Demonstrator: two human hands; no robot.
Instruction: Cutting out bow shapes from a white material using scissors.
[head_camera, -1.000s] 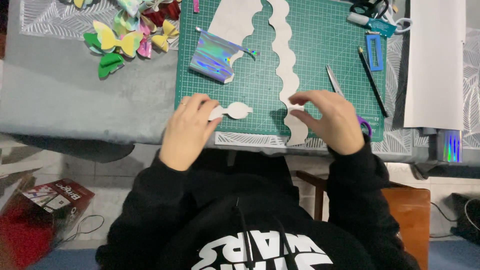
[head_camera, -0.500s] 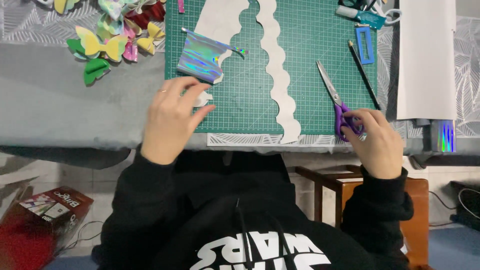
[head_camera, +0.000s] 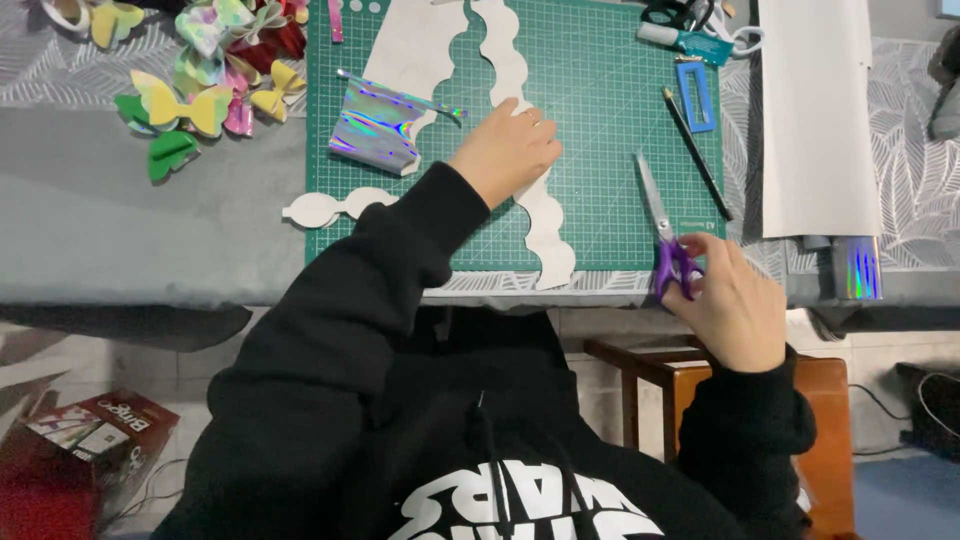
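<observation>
Left hand (head_camera: 508, 150) was laid flat, fingers spread, on the scalloped strip (head_camera: 545, 215) on the green mat (head_camera: 600, 150) | right hand (head_camera: 725, 305) was closed around purple scissors (head_camera: 665, 240) at the mat's edge — blades shut | one cut piece (head_camera: 335, 207) lay done, most strip uncut | red box (head_camera: 85, 440) on floor, left.

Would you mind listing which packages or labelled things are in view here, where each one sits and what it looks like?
Cardboard box: on the floor at lower left, flat, red with white and picture panels.
Glue stick: top of the green cutting mat, thin tube, teal with a white end.
Foil roll: table edge at right, shiny rainbow end.
</observation>
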